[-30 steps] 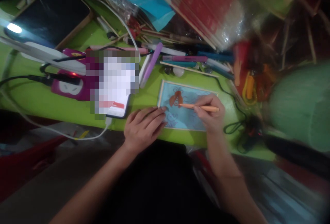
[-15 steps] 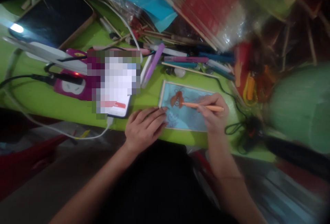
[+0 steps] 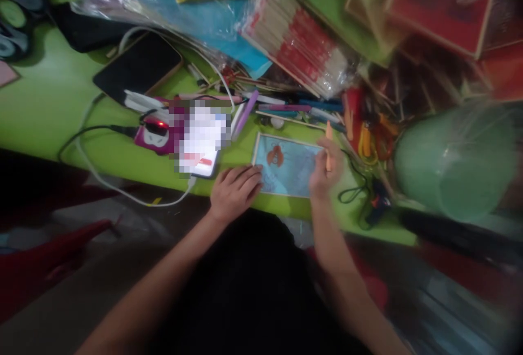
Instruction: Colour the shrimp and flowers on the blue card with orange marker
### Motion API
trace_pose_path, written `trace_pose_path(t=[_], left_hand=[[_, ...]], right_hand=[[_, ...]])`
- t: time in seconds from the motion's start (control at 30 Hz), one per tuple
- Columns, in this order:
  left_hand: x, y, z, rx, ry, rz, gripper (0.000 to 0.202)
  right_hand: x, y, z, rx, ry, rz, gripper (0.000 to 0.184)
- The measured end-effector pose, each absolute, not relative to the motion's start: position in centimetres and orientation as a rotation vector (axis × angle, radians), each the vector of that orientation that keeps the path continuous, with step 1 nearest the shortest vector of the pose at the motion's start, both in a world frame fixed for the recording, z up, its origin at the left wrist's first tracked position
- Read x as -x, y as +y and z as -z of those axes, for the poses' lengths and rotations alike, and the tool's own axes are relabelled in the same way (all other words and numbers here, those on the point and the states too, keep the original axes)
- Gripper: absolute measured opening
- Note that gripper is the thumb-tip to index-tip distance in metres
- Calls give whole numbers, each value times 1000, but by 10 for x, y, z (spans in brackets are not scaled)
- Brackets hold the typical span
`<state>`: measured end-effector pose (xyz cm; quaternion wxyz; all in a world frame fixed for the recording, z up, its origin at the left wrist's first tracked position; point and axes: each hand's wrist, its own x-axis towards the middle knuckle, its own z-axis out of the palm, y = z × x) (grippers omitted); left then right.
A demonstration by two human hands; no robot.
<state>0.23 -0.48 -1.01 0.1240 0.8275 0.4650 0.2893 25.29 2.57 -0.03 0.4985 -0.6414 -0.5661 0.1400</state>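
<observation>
A light-blue sheet with a thin pale wooden frame point(image 3: 300, 164) lies on the green table. Near its left side is an orange-coloured figure point(image 3: 275, 154), with faint line drawings around it. My left hand point(image 3: 233, 191) rests flat, fingertips on the sheet's lower left corner. At the right edge of the sheet, my right hand point(image 3: 324, 175) is closed around an orange marker point(image 3: 329, 133). The marker stands nearly upright, its tip off the figure. Blur softens the right fingers.
Left of the sheet sits a lit phone point(image 3: 208, 148) on a charging cable, beside a purple power strip point(image 3: 143, 140). Pens point(image 3: 286, 108) and a packet of sticks point(image 3: 294, 44) lie behind. To the right are a glue gun point(image 3: 378, 202) and a green bucket point(image 3: 453, 164).
My right hand has lifted the marker off the orange figure and turned it from lying flat to upright. My left hand stays at the corner. The view has shifted, showing more of the table's back.
</observation>
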Motion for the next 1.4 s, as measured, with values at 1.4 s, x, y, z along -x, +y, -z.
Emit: trace_pose_path(t=[1.4], left_hand=[[-18,20,5,-2047,1729,-540,43]], right_hand=[[-289,-37,0,2175,-1742,-149,42]])
